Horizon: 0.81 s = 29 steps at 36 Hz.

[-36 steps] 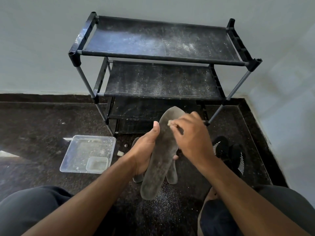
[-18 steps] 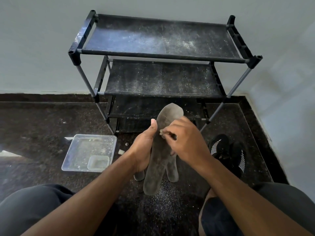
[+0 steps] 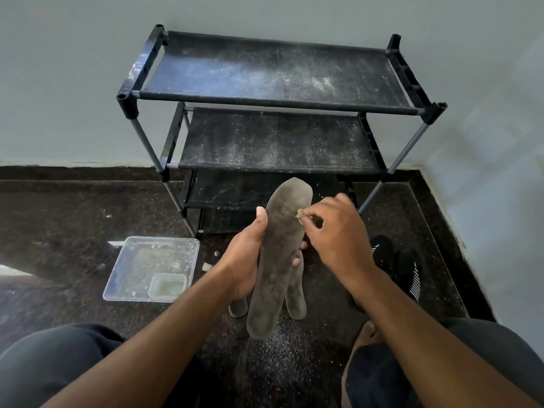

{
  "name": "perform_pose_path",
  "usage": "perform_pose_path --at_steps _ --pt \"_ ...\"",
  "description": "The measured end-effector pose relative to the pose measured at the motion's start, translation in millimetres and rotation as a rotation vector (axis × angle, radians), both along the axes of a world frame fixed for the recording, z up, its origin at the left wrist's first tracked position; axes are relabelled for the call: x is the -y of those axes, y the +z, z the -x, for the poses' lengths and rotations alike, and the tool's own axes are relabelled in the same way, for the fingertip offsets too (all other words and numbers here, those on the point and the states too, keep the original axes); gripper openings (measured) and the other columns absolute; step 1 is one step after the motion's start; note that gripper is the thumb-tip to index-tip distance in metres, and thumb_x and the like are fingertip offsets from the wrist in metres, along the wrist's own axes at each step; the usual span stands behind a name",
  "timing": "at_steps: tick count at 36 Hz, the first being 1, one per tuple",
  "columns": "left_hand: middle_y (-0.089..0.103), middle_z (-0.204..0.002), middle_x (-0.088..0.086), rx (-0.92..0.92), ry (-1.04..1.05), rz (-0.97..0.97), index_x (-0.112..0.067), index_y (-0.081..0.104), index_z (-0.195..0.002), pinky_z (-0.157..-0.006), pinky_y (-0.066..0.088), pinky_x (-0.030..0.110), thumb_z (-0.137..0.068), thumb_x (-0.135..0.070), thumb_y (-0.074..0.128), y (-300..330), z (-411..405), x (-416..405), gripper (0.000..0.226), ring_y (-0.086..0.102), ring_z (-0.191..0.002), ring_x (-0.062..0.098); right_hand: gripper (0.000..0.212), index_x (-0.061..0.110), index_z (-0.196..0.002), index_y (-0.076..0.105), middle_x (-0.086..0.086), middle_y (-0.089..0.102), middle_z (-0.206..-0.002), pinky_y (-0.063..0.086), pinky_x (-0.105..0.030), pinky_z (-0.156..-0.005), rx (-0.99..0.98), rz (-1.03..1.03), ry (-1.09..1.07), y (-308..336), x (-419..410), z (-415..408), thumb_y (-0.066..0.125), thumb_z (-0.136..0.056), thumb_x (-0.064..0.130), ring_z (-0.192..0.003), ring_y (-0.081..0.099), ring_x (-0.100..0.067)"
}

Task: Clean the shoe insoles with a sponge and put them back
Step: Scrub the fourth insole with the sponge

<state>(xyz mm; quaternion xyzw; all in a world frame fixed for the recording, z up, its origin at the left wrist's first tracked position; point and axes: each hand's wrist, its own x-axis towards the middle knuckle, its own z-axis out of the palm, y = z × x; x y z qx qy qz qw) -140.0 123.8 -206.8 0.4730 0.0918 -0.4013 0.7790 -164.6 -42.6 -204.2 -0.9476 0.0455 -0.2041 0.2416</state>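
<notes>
The left hand (image 3: pixel 245 260) is wrapped around the middle of the grey insole (image 3: pixel 278 254), thumb laid up along its near edge and fingertips just showing past the far edge, so the insole stands tilted upright between the two hands. The right hand (image 3: pixel 335 234) is closed in a pinch on a small scrap of pale sponge (image 3: pixel 298 214), pressing it against the upper right edge of the insole, just above the left thumb. To do this scrubbing well, the left hand's grip probably ought to stay firm behind the spot being worked so the soft insole does not fold away, and the sponge should travel in short strokes from toe down to heel — so small a piece covers little, and the lower half below the left hand looks untouched. Other insoles (image 3: pixel 295 293) lie on the floor (image 3: pixel 73 219) under the hands, the black shoes (image 3: pixel 394 263) sit just beyond the right wrist, and a clear tray (image 3: pixel 153 266) rests out past the left wrist. Against half a second ago, the right hand has shifted outward and a little upward — the sponge was nearer the insole's centre line, close to the left thumb, and now sits at the right edge, while the left hand's hold looks unchanged.
</notes>
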Motion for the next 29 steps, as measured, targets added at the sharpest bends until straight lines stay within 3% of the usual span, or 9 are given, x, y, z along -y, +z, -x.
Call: perform_pose_path --at_steps 4,8,10,14,19,21,23,26,29 --pt "0.072 -0.123 0.022 0.014 -0.019 -0.053 -0.004 0.069 -0.129 -0.081 0.063 0.044 -0.103 -0.063 0.036 -3.7 -2.3 -2.9 0.073 0.074 -0.097 0.031 0.011 0.012 -0.085 0.077 0.005 0.063 -0.076 0.046 -0.028 -0.070 -0.110 0.020 0.228 -5.1 -17.0 10.8 0.073 -0.091 0.021 -0.082 0.047 -0.011" --pt "0.070 -0.128 0.023 0.026 -0.021 -0.102 -0.005 0.069 -0.130 -0.095 0.058 0.047 -0.103 -0.064 0.036 -5.5 -1.8 -3.3 0.073 0.070 -0.112 0.035 0.009 0.016 -0.089 0.080 0.006 0.068 -0.081 0.050 -0.032 -0.075 -0.208 -0.021 0.322 -2.8 -13.5 8.3 0.075 -0.087 0.023 -0.086 0.051 -0.010" --pt "0.070 -0.127 0.023 0.024 -0.006 -0.070 -0.003 0.067 -0.132 -0.089 0.061 0.044 -0.105 -0.061 0.033 -4.2 -1.1 -1.8 0.072 0.071 -0.105 0.032 0.010 0.018 -0.085 0.080 0.007 0.068 -0.079 0.049 -0.031 -0.072 -0.177 0.009 0.219 -0.3 -3.8 3.0 0.075 -0.088 0.026 -0.083 0.051 -0.011" --pt "0.070 -0.123 0.028 -0.001 0.012 -0.030 -0.001 0.068 -0.129 -0.082 0.065 0.044 -0.108 -0.056 0.031 -1.4 -0.5 -0.6 0.070 0.071 -0.098 0.036 0.009 0.019 -0.083 0.077 0.011 0.065 -0.079 0.040 -0.011 -0.067 -0.130 -0.061 0.036 1.1 9.6 0.1 0.073 -0.090 0.020 -0.083 0.049 -0.004" --pt "0.074 -0.109 0.021 0.002 0.032 -0.015 -0.004 0.076 -0.112 -0.069 0.061 0.038 -0.108 -0.048 0.035 -1.6 -5.1 -2.8 0.060 0.075 -0.086 0.027 0.002 0.017 -0.087 0.079 0.010 0.067 -0.083 0.042 -0.015 -0.072 -0.107 -0.084 0.242 -1.2 -7.6 7.3 0.077 -0.086 0.017 -0.084 0.051 -0.008" --pt "0.075 -0.108 0.020 0.002 0.022 -0.033 -0.005 0.078 -0.111 -0.078 0.059 0.041 -0.106 -0.058 0.035 -3.5 -6.4 -4.0 0.069 0.075 -0.092 0.028 0.006 0.016 -0.088 0.080 0.009 0.066 -0.083 0.042 -0.014 -0.076 -0.119 -0.081 0.359 -5.5 -17.6 11.2 0.076 -0.085 0.013 -0.086 0.051 -0.007" --pt "0.074 -0.117 0.021 -0.014 -0.008 -0.047 -0.004 0.074 -0.123 -0.087 0.058 0.044 -0.102 -0.069 0.033 -3.7 -5.1 -3.9 0.080 0.074 -0.103 0.031 0.006 0.015 -0.088 0.079 0.008 0.065 -0.083 0.045 -0.019 -0.077 -0.125 -0.062 0.403 -9.7 -22.5 12.5 0.074 -0.086 0.013 -0.086 0.051 -0.008" --pt "0.071 -0.125 0.024 -0.056 -0.004 -0.046 -0.001 0.064 -0.134 -0.088 0.062 0.048 -0.102 -0.067 0.032 -2.8 -1.1 -1.9 0.080 0.073 -0.110 0.034 0.006 0.015 -0.090 0.078 0.005 0.065 -0.082 0.048 -0.029 -0.074 -0.067 -0.009 0.279 -9.3 -15.5 6.7 0.073 -0.088 0.016 -0.084 0.051 -0.013" --pt "0.064 -0.136 0.027 -0.103 -0.018 0.005 -0.001 0.059 -0.140 -0.105 0.051 0.059 -0.105 -0.063 0.032 -0.3 3.5 0.1 0.076 0.061 -0.127 0.044 0.005 0.015 -0.088 0.077 0.006 0.064 -0.082 0.047 -0.028 -0.073 0.025 -0.025 0.060 -3.1 -1.2 0.4 0.072 -0.090 0.016 -0.085 0.051 -0.012"
